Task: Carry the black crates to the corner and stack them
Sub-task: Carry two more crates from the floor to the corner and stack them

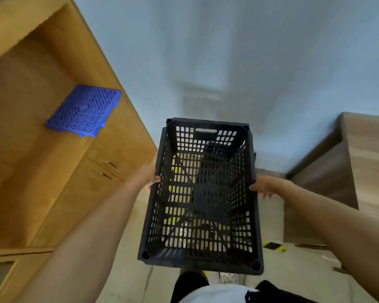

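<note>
An empty black crate (202, 193) with slotted walls and floor hangs in front of me, above the floor, its open top facing the camera. My left hand (150, 177) grips its left long wall near the rim. My right hand (264, 185) grips the right long wall at about the same height. Yellow and black shapes show through the crate's slotted floor; I cannot tell what they are. The picture is blurred by motion.
A tall wooden cabinet (59, 162) with an open shelf fills the left side; a blue slatted plastic piece (83, 110) lies on that shelf. A brown wooden unit (348, 162) stands at the right. A pale blue wall (228, 51) lies ahead. A yellow-black marking (274, 246) sits on the floor.
</note>
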`<state>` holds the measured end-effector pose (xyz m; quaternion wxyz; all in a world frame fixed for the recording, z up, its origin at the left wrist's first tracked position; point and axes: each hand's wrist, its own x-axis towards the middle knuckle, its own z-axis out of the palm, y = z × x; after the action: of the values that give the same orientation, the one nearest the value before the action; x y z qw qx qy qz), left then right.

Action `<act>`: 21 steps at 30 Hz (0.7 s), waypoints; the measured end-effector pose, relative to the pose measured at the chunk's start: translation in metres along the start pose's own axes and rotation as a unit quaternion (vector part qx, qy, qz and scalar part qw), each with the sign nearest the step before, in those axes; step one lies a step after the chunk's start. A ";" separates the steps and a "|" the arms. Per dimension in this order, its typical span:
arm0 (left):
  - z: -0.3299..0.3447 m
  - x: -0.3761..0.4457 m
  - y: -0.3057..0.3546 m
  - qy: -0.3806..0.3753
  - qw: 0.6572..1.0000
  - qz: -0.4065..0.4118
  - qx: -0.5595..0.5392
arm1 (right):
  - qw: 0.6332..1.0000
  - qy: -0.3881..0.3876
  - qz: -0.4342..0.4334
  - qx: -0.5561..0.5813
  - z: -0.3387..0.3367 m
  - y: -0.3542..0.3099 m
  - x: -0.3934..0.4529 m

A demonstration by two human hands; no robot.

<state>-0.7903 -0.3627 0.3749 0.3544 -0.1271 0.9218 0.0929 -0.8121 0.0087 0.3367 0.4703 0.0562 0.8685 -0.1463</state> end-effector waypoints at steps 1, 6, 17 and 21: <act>-0.007 0.016 0.009 -0.004 1.000 0.015 0.009 | 1.000 0.000 0.010 0.014 -0.002 0.005 0.004; -0.046 0.089 0.054 0.007 0.990 0.093 0.104 | 0.990 -0.005 0.089 0.110 -0.020 0.024 0.026; -0.063 0.191 0.107 -0.051 0.974 0.180 0.126 | 0.962 0.014 0.164 0.218 -0.026 0.037 0.082; -0.033 0.219 0.111 -0.027 0.985 0.154 0.075 | 0.964 -0.003 0.171 0.205 -0.022 0.045 0.113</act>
<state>-1.0018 -0.3030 0.2597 0.3695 0.0457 0.9246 0.0806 -0.8818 0.0536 0.2450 0.4691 0.2983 0.7962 -0.2388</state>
